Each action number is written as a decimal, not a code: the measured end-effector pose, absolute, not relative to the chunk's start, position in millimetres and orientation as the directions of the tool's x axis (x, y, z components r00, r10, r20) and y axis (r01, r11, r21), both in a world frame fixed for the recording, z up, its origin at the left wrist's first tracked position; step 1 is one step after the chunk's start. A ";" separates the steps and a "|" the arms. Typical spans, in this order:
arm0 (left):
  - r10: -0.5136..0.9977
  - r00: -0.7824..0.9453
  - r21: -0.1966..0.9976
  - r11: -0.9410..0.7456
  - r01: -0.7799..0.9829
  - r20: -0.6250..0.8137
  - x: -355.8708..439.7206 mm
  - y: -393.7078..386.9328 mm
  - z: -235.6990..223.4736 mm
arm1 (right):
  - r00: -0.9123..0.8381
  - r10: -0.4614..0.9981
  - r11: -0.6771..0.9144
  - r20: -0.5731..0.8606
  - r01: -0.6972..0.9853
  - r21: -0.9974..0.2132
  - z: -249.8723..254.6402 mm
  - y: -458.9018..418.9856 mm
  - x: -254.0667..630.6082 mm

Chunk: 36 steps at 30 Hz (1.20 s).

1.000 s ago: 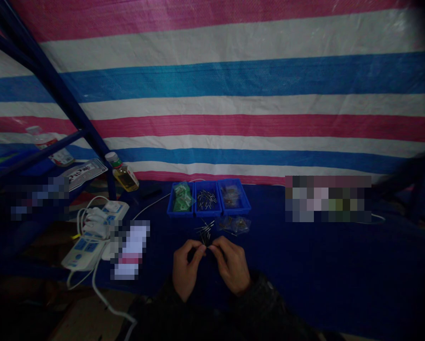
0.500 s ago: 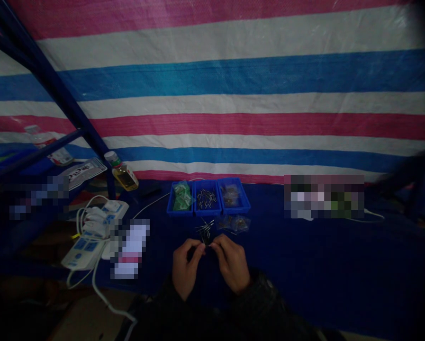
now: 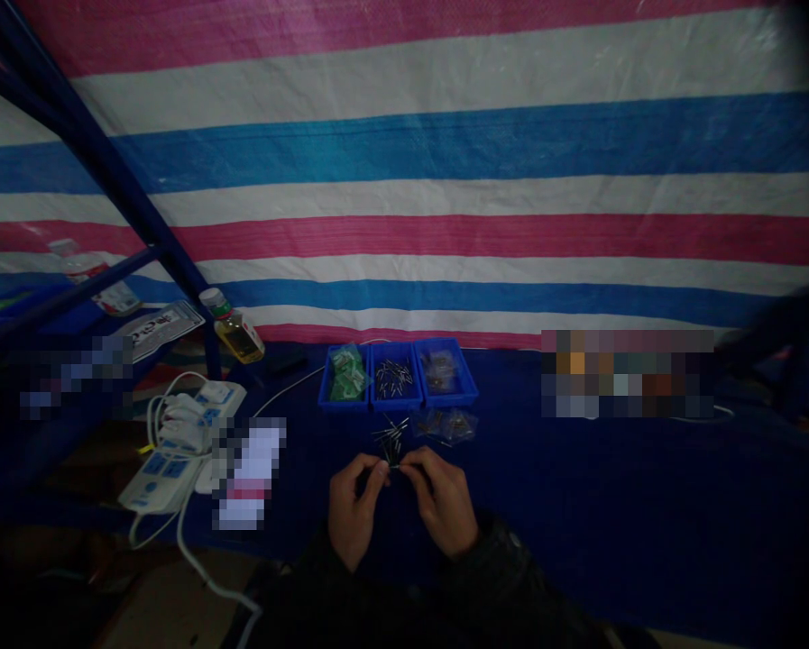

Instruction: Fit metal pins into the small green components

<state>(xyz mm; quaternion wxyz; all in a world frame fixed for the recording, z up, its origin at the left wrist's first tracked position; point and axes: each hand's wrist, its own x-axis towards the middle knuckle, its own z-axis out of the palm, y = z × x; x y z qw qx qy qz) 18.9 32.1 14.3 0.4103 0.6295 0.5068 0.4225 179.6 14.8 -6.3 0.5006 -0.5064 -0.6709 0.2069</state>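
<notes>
My left hand (image 3: pixel 356 509) and my right hand (image 3: pixel 441 500) meet fingertip to fingertip low in the middle of the view. Both are closed in a pinch on a small thin metal pin (image 3: pixel 395 466) that bridges the short gap between them; its ends are hidden by the fingers. Just beyond the fingertips lies a loose pile of similar dark and silver pins (image 3: pixel 394 431). Beside that pile, to the right, are clear plastic bags (image 3: pixel 455 425) with small brownish parts inside, too small to name.
Three joined blue trays stand behind the pile: one with green bags (image 3: pixel 348 374), a middle one with pins (image 3: pixel 392 379), one with clear bags (image 3: pixel 439 371). Left are a bottle (image 3: pixel 236 333), power strips (image 3: pixel 167 469) with cables, and a blurred-out pale item (image 3: pixel 252 473). Striped sheeting (image 3: pixel 445 198) hangs behind.
The right fingertips have shifted very slightly, and a little more of the pin shows between the hands. Trays, pile and bags have stayed in place.
</notes>
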 end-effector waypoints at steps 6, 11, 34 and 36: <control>0.992 0.088 0.947 -0.116 0.300 0.094 19.6 30.1 15.3 | 0.045 0.913 0.334 0.404 0.483 -0.809 -1.2 14.0 181.5; 0.994 0.081 0.952 -0.099 0.291 0.079 18.4 30.2 10.5 | 0.093 0.899 0.347 0.428 0.445 -0.826 1.8 13.7 183.2; 0.994 0.106 0.988 -0.025 0.155 0.008 15.2 28.4 1.5 | -0.089 0.865 0.492 0.494 0.339 -0.801 -3.8 3.8 185.1; 0.996 0.084 0.985 -0.035 0.172 0.021 15.1 28.6 1.9 | -0.088 0.864 0.496 0.496 0.324 -0.806 -3.9 3.3 185.1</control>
